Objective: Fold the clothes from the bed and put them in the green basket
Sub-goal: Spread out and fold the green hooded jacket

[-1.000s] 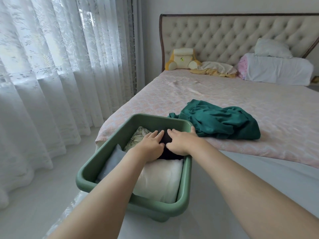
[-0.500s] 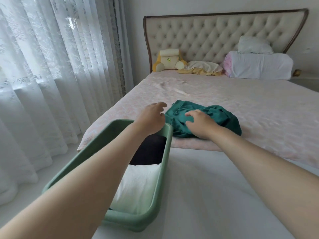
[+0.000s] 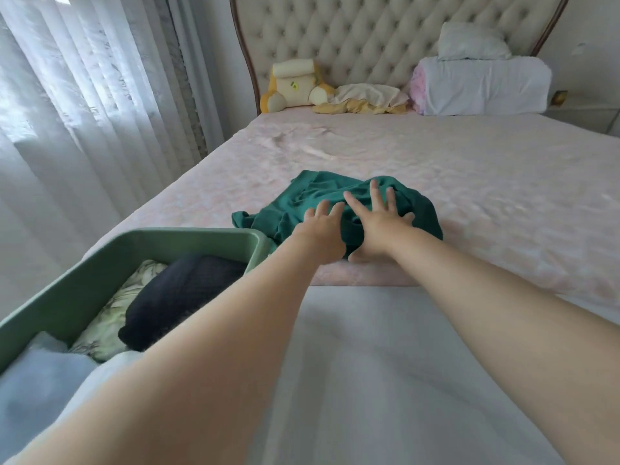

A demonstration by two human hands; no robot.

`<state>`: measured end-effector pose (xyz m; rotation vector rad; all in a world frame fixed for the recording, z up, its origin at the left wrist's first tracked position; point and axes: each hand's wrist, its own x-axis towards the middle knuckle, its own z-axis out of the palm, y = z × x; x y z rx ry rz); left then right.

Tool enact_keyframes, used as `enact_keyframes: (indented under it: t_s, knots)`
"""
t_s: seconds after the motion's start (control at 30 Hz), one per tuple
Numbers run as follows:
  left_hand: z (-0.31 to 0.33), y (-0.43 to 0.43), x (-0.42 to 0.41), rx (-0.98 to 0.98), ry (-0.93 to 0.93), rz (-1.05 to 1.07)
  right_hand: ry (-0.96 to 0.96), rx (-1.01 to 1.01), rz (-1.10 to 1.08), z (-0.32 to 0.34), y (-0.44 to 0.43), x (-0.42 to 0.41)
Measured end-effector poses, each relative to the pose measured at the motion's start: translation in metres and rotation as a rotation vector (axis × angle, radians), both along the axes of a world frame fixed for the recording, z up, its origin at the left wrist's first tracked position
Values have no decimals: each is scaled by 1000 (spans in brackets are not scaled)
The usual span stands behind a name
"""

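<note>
A crumpled dark green garment (image 3: pixel 312 196) lies on the pink bed cover (image 3: pixel 469 182) near the foot of the bed. My left hand (image 3: pixel 320 229) rests on its near edge with fingers spread. Beside it, my right hand (image 3: pixel 379 219) lies flat on the garment with straight fingers. The green basket (image 3: pixel 77 280) stands at the lower left and holds a folded black garment (image 3: pixel 181 297), a pale leafy-patterned one (image 3: pixel 110 317) and light folded cloth (image 3: pixel 37 374). My left forearm crosses over the basket's right side.
White sheer curtains (image 3: pixel 84 112) hang at the left. At the tufted headboard (image 3: pixel 369 38) sit a yellow plush toy (image 3: pixel 295 85), a crumpled cream cloth (image 3: pixel 365 99) and white pillows (image 3: pixel 483 82). A white sheet (image 3: pixel 369 364) covers the near end of the bed.
Both hands left the black garment in the basket and reached forward onto the green garment. The view shifted right, so the basket now sits at the lower left.
</note>
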<state>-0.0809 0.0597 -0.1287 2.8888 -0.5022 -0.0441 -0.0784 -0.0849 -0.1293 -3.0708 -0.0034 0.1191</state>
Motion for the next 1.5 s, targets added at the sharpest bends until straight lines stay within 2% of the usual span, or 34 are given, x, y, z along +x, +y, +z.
enact_keyframes:
  t_s: [0.13, 0.2, 0.3, 0.37, 0.5, 0.57, 0.7, 1.0, 1.13, 1.3, 1.43, 1.5]
  knots:
    - [-30, 6, 18, -4, 96, 27, -88, -209, -9, -31, -10, 19]
    - [-40, 10, 22, 19, 54, 27, -197, -250, 37, -40, -14, 22]
    - [-44, 12, 19, 121, -117, 43, -353, -88, 71, -40, -27, 15]
    - [-40, 10, 12, 137, -157, 33, -409, 30, 95, -33, -34, 2]
    - [-22, 4, -13, -120, -172, 33, -506, 104, 211, -11, -28, -39]
    - [-13, 4, -32, -207, -194, 34, -494, 124, 249, -2, -24, -66]
    - [-3, 9, -87, -243, -149, -27, -452, 172, 277, 5, -19, -128]
    - [-6, 30, -225, -153, -9, -186, -163, 217, 230, -6, -13, -261]
    - [-2, 46, -264, -122, 92, -176, -64, 267, 257, -2, -3, -301]
    - [5, 67, -300, -86, 209, -73, 21, 451, 324, -7, 12, -345]
    - [8, 75, -312, 59, 209, -77, 20, 583, 341, -20, -6, -360]
    - [14, 67, -319, 119, 112, -99, 10, 666, 333, -17, -20, -359]
